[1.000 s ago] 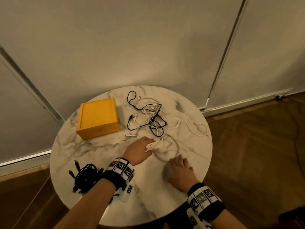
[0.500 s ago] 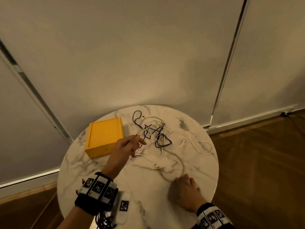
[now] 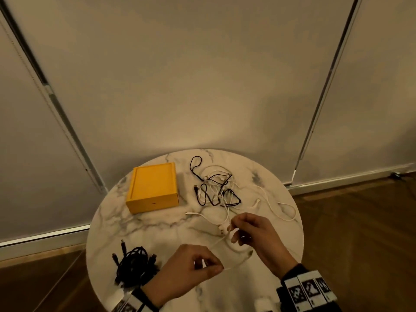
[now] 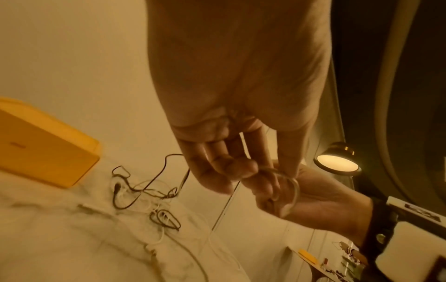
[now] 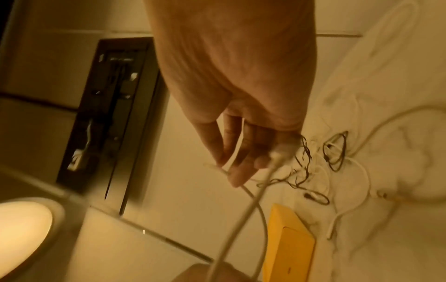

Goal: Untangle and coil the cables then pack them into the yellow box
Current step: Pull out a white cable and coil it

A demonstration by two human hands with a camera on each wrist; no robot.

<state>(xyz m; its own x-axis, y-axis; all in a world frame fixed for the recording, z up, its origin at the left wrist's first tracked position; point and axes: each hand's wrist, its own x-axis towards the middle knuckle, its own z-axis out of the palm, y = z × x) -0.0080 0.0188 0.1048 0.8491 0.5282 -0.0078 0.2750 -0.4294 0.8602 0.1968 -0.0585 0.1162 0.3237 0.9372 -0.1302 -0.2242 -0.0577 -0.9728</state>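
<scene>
A white cable (image 3: pixel 238 260) is held in a loose loop between both hands above the near part of the table. My left hand (image 3: pixel 216 266) pinches one part of it; in the left wrist view its fingertips (image 4: pixel 243 171) grip the loop (image 4: pixel 293 192). My right hand (image 3: pixel 231 230) pinches the cable beside its white connector (image 3: pixel 223 229), which shows blurred as a connector (image 5: pixel 282 150) in the right wrist view. A tangle of black and white cables (image 3: pixel 216 190) lies at the table's far side. The yellow box (image 3: pixel 153 188) stands left of it, lid on. A coiled black cable bundle (image 3: pixel 132 266) lies near left.
Everything sits on a small round marble table (image 3: pixel 157 226) against pale wall panels, with wood floor around it. A loose white cable end (image 3: pixel 286 212) trails toward the table's right edge. A lit lamp (image 4: pixel 337 162) stands to the right.
The left hand lifted the white cable off the table and came back toward me. The right hand, flat on the table before, rose and took hold of the cable. The head view tilted up.
</scene>
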